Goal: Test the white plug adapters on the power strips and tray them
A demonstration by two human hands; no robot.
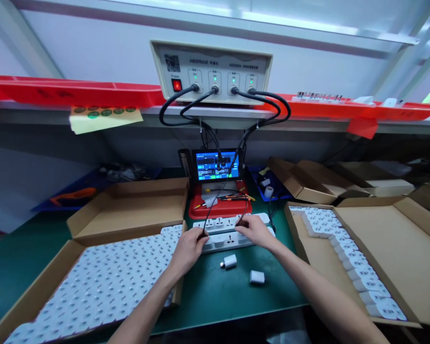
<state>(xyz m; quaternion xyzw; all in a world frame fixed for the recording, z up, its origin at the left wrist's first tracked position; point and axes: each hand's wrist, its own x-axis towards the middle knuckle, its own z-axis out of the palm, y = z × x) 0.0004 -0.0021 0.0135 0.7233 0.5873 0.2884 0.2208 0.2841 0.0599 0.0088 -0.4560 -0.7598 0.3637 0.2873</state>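
Observation:
My left hand [189,247] pinches the end of a thin black cable [209,210] at the left part of the near white power strip [220,242]. My right hand [253,231] is closed on a second black cable [246,205], above the right part of the strips. Behind the near strip lies another white power strip [218,222], parallel to it. Whatever sits at the cable tips is hidden by my fingers. On the green table in front of the strips lie two small white chargers, one charger [230,261] with its prongs to the left and another charger [257,277] nearer me.
A cardboard box [75,251] full of white chargers stands left; a partly filled box [317,255] stands right. Behind the strips are a red tray [220,209] and a lit screen [215,165]. A tester box [211,71] with several black leads sits on the shelf.

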